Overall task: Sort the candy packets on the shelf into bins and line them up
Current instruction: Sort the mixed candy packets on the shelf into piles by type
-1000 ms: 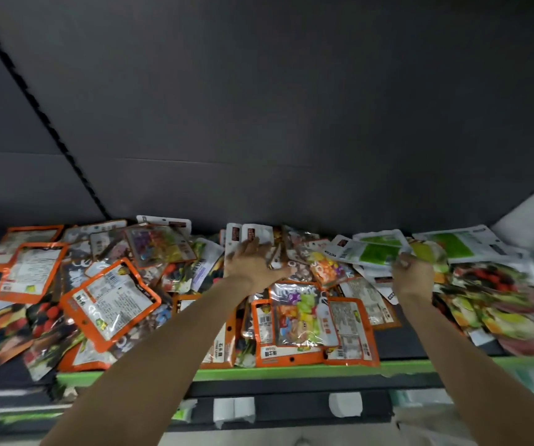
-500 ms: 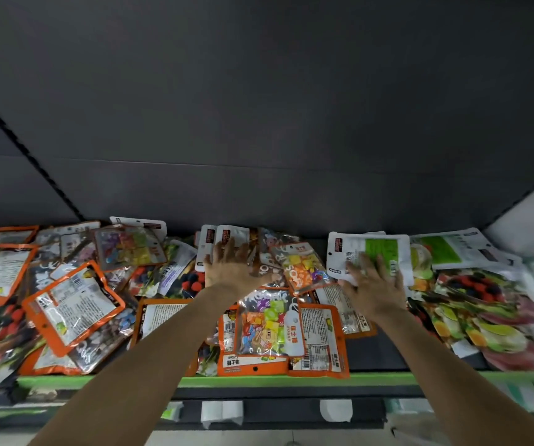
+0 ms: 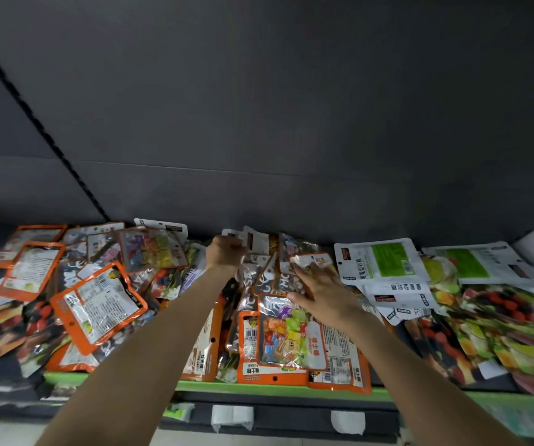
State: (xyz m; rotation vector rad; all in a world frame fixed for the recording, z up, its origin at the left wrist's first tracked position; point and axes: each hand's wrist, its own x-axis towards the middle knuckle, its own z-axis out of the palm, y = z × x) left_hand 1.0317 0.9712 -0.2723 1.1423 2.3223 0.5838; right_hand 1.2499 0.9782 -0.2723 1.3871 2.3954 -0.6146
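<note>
Across the green-edged shelf [image 3: 259,386], candy packets [image 3: 98,304] heaped loose and overlapping. At the back, left hand [image 3: 225,256] curled around white-topped packets [image 3: 257,242]. Nearer, right hand [image 3: 325,292] flat, fingers spread, pressing mid-pile packets. Green-and-white packets [image 3: 378,262] just beside it.

Those candy packets [image 3: 286,336] are all shiny crinkly plastic film, catching glare everywhere, while the shelf's back panel [image 3: 259,123] looks flat matt grey, pretty smooth.
</note>
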